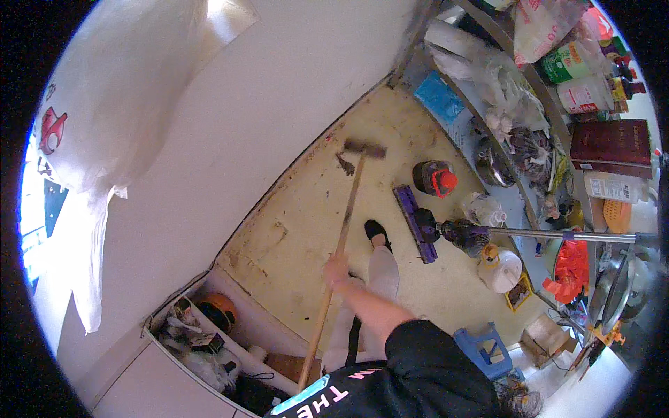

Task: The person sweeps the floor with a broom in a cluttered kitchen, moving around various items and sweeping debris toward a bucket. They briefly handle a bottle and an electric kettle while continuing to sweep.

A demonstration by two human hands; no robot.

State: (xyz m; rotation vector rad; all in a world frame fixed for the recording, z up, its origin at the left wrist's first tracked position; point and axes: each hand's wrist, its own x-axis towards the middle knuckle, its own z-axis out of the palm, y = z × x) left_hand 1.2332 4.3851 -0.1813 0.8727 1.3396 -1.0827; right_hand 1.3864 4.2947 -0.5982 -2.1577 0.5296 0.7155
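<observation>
My right hand point(337, 270) grips the wooden handle point(348, 213) of a long floor tool, a brush or scraper. The handle slants up from beside my body. Its short, dark crosswise head point(366, 148) rests on or just above the dirty floor, blurred. A dark clump of debris point(345, 164) lies just left of and below that head. Stains and crumbs mark the floor point(282, 235) along the wall. My left hand is out of view. One foot in a black shoe point(377, 235) shows below the tool's head, to the right of the handle.
A purple vacuum floor head point(415, 224) with a metal tube lies right of my foot, near a dark container with a red top point(435, 178) and a white jug point(500, 269). Loaded shelves point(543, 96) line the right. A blue stool point(484, 350) stands lower right; a white wall point(251, 120) borders the left.
</observation>
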